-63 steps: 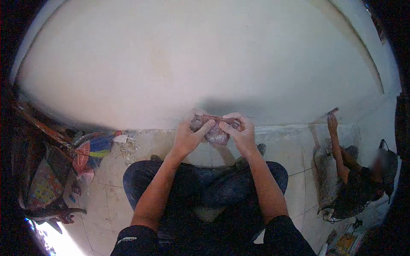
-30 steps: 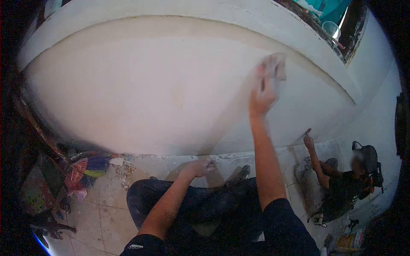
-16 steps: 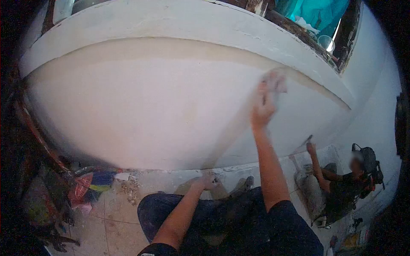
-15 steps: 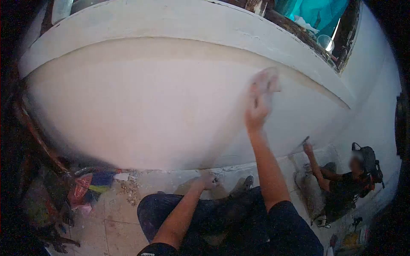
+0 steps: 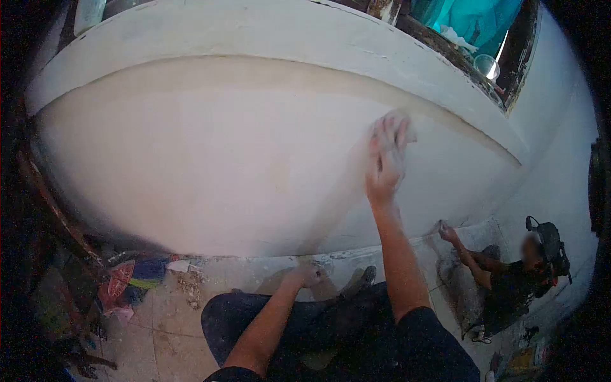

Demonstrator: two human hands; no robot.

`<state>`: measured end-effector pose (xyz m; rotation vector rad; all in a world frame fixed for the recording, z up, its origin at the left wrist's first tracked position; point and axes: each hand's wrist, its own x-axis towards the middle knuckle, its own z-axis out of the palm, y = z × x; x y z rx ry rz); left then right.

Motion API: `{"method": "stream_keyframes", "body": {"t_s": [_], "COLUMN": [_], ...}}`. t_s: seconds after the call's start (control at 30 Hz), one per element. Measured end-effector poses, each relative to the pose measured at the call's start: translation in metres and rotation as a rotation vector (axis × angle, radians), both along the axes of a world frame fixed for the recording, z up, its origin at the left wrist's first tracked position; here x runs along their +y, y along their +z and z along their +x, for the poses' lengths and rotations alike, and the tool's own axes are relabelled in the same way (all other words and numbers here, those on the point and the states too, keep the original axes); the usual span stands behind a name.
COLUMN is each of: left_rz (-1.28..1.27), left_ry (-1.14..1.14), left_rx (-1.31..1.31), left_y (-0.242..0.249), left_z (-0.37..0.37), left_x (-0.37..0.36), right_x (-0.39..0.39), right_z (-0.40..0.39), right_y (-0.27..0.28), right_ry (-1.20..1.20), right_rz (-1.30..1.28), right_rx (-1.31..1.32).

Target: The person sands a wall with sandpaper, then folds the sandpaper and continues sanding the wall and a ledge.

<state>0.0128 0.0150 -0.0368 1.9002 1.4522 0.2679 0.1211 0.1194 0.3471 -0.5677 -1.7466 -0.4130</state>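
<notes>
Whitish sheet (image 5: 411, 134), blurred, is held against the wall (image 5: 210, 146) under the extended, close-set fingers of the right hand (image 5: 386, 156) – probably light and pliable, best gripped by its edges. Left hand (image 5: 308, 275) is loosely curled near the wall's base – contents cannot be told.

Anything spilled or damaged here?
Yes. Crumbly debris lies scattered on the floor at left, near the wall, odd against the barer floor around it. The window frame, upper right, looks patchy and worn, perhaps flaking.
</notes>
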Motion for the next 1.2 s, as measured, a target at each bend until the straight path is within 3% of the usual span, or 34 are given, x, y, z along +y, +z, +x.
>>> {"method": "stream_keyframes", "body": {"t_s": [0.07, 0.17, 0.23, 0.27, 0.37, 0.43, 0.47, 0.57, 0.6, 0.67, 0.77, 0.8, 0.9, 1.0, 1.07, 1.1, 1.17, 1.2], "left_rz": [0.13, 0.046, -0.007, -0.058, -0.025, -0.131, -0.241, -0.044, -0.038, 0.047, -0.101, -0.19, -0.012, -0.073, -0.079, -0.095, -0.074, -0.05], "left_ry": [-0.008, -0.082, -0.004, 0.06, 0.015, 0.066, 0.128, 0.054, 0.062, 0.145, -0.024, 0.031, 0.074, 0.014, 0.024, 0.019, 0.001, -0.015], "left_rx": [-0.073, 0.006, 0.031, 0.063, 0.036, 0.081, 0.12, -0.088, -0.088, 0.148, 0.188, 0.084, 0.136, 0.164, 0.207, 0.249, 0.201, 0.158], "left_y": [-0.035, 0.001, 0.038, 0.047, 0.011, 0.096, 0.127, 0.035, 0.047, 0.064, 0.038, 0.053, 0.007, 0.024, 0.05, 0.054, 0.028, 0.024], "left_z": [0.0, -0.009, -0.009, -0.005, -0.003, -0.004, -0.006, -0.016, -0.017, -0.004, 0.001, -0.001, 0.003, -0.001, -0.003, 0.0, 0.001, 0.0], "left_x": [0.005, -0.006, -0.018, -0.021, -0.008, -0.034, -0.045, -0.027, -0.03, -0.039, -0.007, -0.014, -0.008, -0.01, -0.015, -0.018, -0.011, -0.01], "right_x": [0.001, 0.018, 0.019, 0.025, 0.022, 0.006, 0.006, 0.022, 0.025, 0.03, 0.03, 0.024, 0.009, 0.01, 0.024, 0.022, 0.026, 0.025], "right_z": [0.012, 0.043, 0.045, 0.042, 0.023, 0.008, 0.01, 0.037, 0.036, 0.044, 0.033, 0.026, 0.018, 0.036, 0.054, 0.051, 0.047, 0.041], "right_y": [-0.017, -0.023, 0.006, 0.009, 0.01, 0.009, 0.0, -0.028, -0.019, 0.001, 0.016, 0.013, 0.0, -0.033, -0.033, -0.022, 0.007, 0.007], "right_ry": [0.07, -0.038, 0.024, 0.013, 0.036, 0.044, 0.034, 0.06, 0.067, -0.017, -0.132, -0.141, -0.069, -0.028, 0.06, 0.06, 0.194, 0.185], "right_rz": [0.065, 0.051, -0.054, -0.059, -0.164, 0.072, 0.061, 0.019, 0.024, 0.016, -0.072, -0.072, 0.119, 0.047, -0.079, -0.081, -0.252, -0.253], "right_rx": [-0.111, -0.093, 0.28, 0.28, 0.302, 0.026, -0.037, -0.053, -0.053, 0.251, 0.252, 0.251, 0.06, -0.145, 0.152, 0.149, 0.514, 0.519]}}
